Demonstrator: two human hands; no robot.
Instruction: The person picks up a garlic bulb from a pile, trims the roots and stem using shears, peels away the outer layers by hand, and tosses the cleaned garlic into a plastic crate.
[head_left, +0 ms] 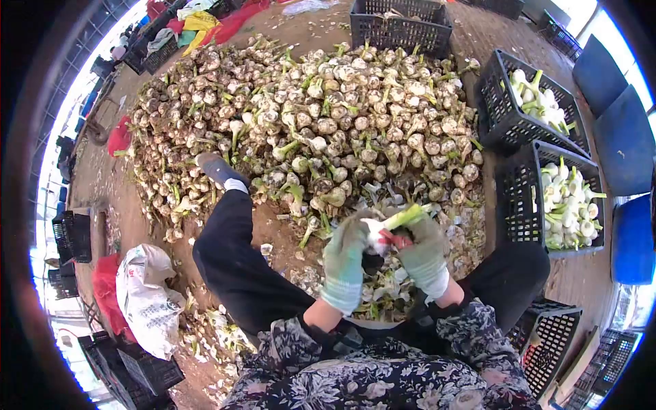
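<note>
My left hand (pixel 344 263), in a dirty white-and-green knit glove, is closed round a white garlic bulb (pixel 375 232) in front of my body. A thick green stem (pixel 404 216) sticks out of the bulb toward the upper right, against my right hand. My right hand (pixel 425 254) wears the same kind of glove and is closed beside the bulb. Between the hands shows a small red item (pixel 396 239), at the fingers of my right hand; its kind is mostly hidden. Peeled skins and cut leaves (pixel 383 294) lie on the ground below.
A large heap of unpeeled garlic (pixel 307 116) spreads ahead. To the right, two black crates (pixel 509 198) hold cleaned white garlic. Another black crate (pixel 400 31) stands behind the heap. A white sack (pixel 147 301) lies at left, and a black crate (pixel 553 345) sits by my right knee.
</note>
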